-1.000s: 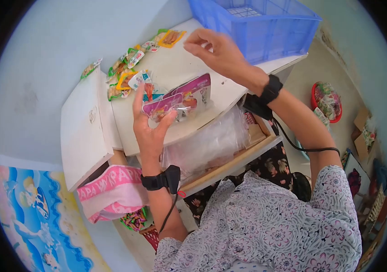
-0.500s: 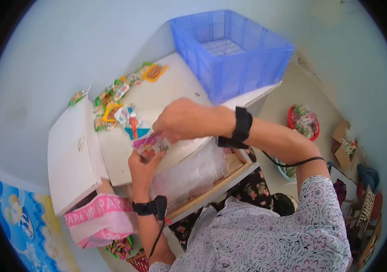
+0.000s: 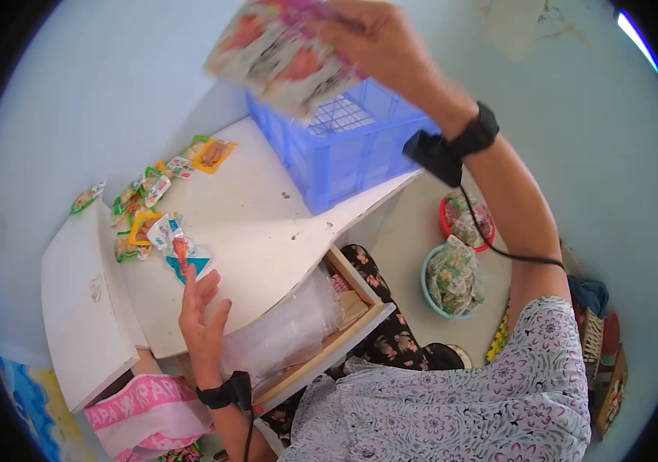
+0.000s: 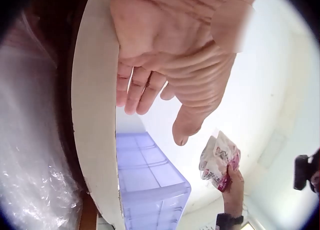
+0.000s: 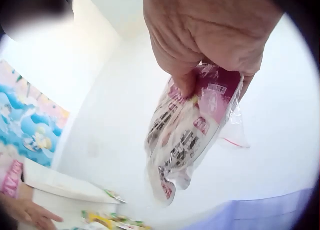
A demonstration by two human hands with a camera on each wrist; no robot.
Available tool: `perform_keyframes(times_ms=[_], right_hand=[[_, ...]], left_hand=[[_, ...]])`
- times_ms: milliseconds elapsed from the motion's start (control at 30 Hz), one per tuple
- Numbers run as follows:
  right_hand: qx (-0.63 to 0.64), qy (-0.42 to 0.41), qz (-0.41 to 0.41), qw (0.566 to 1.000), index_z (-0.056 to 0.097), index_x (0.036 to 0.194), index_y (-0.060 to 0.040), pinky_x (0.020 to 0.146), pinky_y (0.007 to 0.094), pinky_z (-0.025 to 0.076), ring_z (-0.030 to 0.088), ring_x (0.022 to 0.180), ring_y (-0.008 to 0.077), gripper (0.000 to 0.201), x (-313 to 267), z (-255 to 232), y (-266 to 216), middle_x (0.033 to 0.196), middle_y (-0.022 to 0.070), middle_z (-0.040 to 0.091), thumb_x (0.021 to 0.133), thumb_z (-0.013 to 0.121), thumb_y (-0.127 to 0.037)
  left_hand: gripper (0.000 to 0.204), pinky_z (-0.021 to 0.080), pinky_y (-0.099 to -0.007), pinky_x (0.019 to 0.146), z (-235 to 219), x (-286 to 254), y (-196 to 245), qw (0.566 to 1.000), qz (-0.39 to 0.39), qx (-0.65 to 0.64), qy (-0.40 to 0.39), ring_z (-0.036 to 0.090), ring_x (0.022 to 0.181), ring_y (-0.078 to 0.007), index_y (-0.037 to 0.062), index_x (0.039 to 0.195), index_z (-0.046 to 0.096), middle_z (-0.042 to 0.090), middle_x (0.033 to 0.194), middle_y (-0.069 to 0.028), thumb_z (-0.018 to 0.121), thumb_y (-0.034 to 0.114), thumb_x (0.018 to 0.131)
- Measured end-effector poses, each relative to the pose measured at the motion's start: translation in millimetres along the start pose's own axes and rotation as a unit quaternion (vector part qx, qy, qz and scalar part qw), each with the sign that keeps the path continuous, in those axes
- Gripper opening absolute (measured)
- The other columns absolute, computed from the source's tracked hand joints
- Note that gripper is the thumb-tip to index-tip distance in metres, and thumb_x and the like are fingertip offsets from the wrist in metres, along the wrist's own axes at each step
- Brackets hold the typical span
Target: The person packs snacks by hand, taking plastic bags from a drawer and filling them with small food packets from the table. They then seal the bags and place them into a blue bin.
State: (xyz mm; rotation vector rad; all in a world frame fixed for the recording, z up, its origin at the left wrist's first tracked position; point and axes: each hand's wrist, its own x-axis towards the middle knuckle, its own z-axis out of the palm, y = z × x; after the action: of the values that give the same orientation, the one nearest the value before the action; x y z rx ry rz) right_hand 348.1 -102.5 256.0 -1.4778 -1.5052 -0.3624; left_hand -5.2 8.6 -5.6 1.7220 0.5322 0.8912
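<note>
High above the blue crate, the right hand point(image 3: 391, 50) pinches the top of purple-and-white packets point(image 3: 290, 61). In the right wrist view the packets point(image 5: 192, 125) hang in a clear bag, thumb and fingers of the right hand point(image 5: 210, 35) on their purple end. Over the table's front edge, the left hand point(image 3: 204, 327) is held with fingers extended and nothing in it, beside a blue-and-white packet point(image 3: 181, 246). The left wrist view shows the palm of the left hand point(image 4: 175, 55), fingers apart, with the packets point(image 4: 220, 160) held up beyond.
A blue crate point(image 3: 360, 162) stands at the table's back right. Small snack packets point(image 3: 156, 187) lie along the wall side. Below the table point(image 3: 244, 223), an open drawer holds clear plastic bags point(image 3: 287, 327). A pink towel point(image 3: 148, 412) hangs at left; two basins stand on the floor.
The right hand came down to the packets by the left hand, took hold of them and lifted them above the crate. The left hand has let go, and the head view has shifted.
</note>
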Motion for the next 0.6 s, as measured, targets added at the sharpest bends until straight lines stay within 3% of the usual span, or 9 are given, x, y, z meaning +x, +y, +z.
perform_keyframes(times_ms=[33,100,167,233,300,500,600], right_hand=[[-0.06,0.012,-0.017,0.998,0.072,0.103,-0.0011,0.058,0.0338,0.053,0.06,0.058,0.014,0.021,8,-11,24,0.068,0.0126,0.064,0.096,0.067,-0.02],[-0.197,-0.043,0.068,0.977,0.072,0.108,-0.0016,0.057,0.0305,0.049,0.055,0.063,0.0064,0.025,9,-32,54,0.068,0.0035,0.062,0.098,0.068,-0.024],[-0.24,-0.082,0.102,0.962,0.07,0.103,-0.0006,0.058,0.0363,0.048,0.055,0.058,0.0138,0.028,-1,-46,94,0.066,0.0104,0.06,0.097,0.066,-0.028],[-0.307,-0.117,0.15,0.933,0.072,0.1,-0.0002,0.07,0.0485,0.053,0.066,0.072,0.0421,0.03,-17,-55,134,0.08,0.026,0.068,0.094,0.064,-0.029],[-0.346,-0.132,0.166,0.914,0.071,0.095,0.0008,0.074,0.0519,0.052,0.065,0.081,0.0474,0.027,-39,-59,173,0.085,0.0283,0.068,0.09,0.064,-0.024],[-0.359,-0.167,0.194,0.898,0.066,0.085,0.0046,0.075,0.0535,0.051,0.064,0.082,0.0493,0.02,-57,-70,206,0.085,0.0298,0.067,0.08,0.063,-0.015],[-0.322,-0.125,0.193,0.918,0.062,0.083,0.0026,0.063,0.0451,0.047,0.055,0.062,0.037,0.011,-60,-70,224,0.072,0.0263,0.059,0.078,0.061,-0.008]], left_hand=[[0.079,0.046,-0.0417,0.11,0,-1,1,1.0,-0.003,0.003,-0.001,0.061,0.126,-0.0286,0.0033,0.16,0.034,0.063,0.135,-0.0204,0.067,0.001,0.088],[0.076,0.047,-0.0413,0.109,0,-2,2,1.0,-0.006,0.011,-0.002,0.063,0.123,-0.0285,0.0035,0.16,0.035,0.066,0.131,-0.0204,0.067,0.004,0.09],[0.074,0.048,-0.0412,0.108,-1,-1,1,1.0,0.003,0.014,-0.01,0.064,0.122,-0.0282,0.0031,0.159,0.036,0.067,0.128,-0.0203,0.066,0.006,0.092],[0.072,0.048,-0.0409,0.107,-1,-2,0,1.0,0.008,0.015,-0.013,0.065,0.121,-0.0279,0.0028,0.159,0.037,0.068,0.127,-0.0201,0.066,0.007,0.093],[0.07,0.048,-0.0406,0.106,-2,-1,-1,1.0,0.01,0.015,-0.015,0.065,0.121,-0.0278,0.0025,0.158,0.038,0.068,0.126,-0.02,0.065,0.008,0.094],[0.065,0.049,-0.0378,0.103,-2,-1,0,0.999,-0.006,0.031,-0.01,0.067,0.117,-0.0263,0.0018,0.157,0.04,0.069,0.124,-0.0185,0.062,0.007,0.096],[0.063,0.049,-0.037,0.103,-1,-1,-1,0.999,-0.006,0.036,-0.006,0.068,0.116,-0.0253,0.0015,0.156,0.041,0.07,0.123,-0.018,0.06,0.007,0.097]])
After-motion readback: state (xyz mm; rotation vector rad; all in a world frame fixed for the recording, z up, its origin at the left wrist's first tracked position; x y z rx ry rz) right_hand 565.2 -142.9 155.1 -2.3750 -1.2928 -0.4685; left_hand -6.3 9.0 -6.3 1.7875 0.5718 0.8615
